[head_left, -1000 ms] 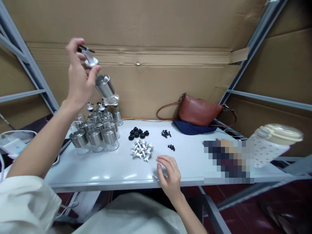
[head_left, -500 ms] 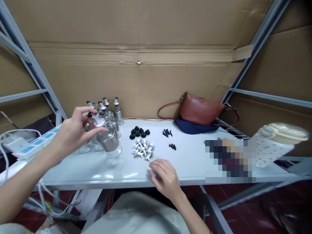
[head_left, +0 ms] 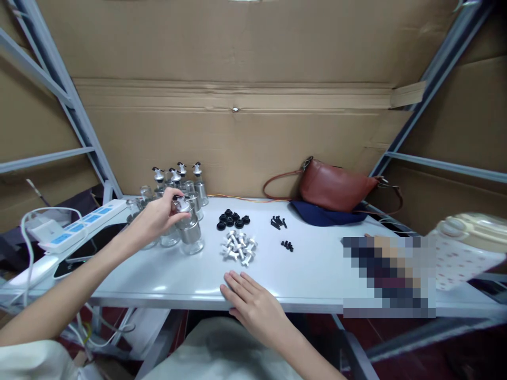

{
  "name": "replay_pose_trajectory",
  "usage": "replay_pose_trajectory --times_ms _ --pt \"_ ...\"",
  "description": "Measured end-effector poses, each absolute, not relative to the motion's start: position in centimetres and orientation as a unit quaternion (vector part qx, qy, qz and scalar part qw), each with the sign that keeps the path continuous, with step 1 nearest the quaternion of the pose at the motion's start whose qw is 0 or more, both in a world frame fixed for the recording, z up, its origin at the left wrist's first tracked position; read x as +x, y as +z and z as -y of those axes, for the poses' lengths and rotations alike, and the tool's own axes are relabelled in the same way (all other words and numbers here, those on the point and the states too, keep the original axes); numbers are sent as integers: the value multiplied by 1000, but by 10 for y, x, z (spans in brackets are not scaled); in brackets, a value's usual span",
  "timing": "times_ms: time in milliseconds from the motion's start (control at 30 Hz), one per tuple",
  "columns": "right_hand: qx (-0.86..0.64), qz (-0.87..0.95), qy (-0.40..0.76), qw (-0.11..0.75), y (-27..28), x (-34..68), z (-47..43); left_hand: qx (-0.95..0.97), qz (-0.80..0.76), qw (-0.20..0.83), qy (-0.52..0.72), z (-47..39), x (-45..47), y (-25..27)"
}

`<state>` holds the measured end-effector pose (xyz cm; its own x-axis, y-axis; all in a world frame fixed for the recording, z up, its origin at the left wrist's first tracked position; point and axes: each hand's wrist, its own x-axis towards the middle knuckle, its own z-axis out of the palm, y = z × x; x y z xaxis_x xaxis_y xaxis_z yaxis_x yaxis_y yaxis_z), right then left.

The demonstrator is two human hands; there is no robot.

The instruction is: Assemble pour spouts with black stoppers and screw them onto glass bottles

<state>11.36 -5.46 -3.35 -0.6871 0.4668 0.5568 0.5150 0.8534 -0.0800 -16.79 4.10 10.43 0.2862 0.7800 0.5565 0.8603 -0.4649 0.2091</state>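
My left hand pinches the pour spout on top of a glass oil bottle with a metal sleeve. This bottle stands upright, or nearly so, at the front of a group of similar bottles, several of them fitted with silver spouts and black flip levers. My right hand lies flat at the table's front edge with its fingers stretched out, holding nothing. Just beyond it is a heap of silver spout pieces. Behind that heap sit black ring-like stoppers.
Small black levers and tiny black parts lie right of the heap. A brown handbag rests on a dark blue cap at the back. A power strip is at left, a dotted tumbler at right.
My left hand has brought the bottle from a tilt to about upright, at the front of the group. My right hand has flattened and moved left along the table edge. The view has shifted slightly.
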Motion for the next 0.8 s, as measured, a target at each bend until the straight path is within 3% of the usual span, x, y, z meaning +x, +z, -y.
replay_pose_trajectory --times_ms 167,300,467,633,800 --pt "-280 902 92 316 0 99 51 -808 511 57 -288 -46 -162 104" --pt "-265 902 99 328 28 69 20 -808 522 86 -260 -52 -160 119" --pt "-283 879 98 371 42 35 -28 -735 574 119 -340 -99 -177 152" --pt "-304 879 114 349 48 22 -53 -687 707 112 -126 -157 -190 166" --pt "-255 905 96 327 46 23 -53 -689 707 114 -112 -163 -188 161"
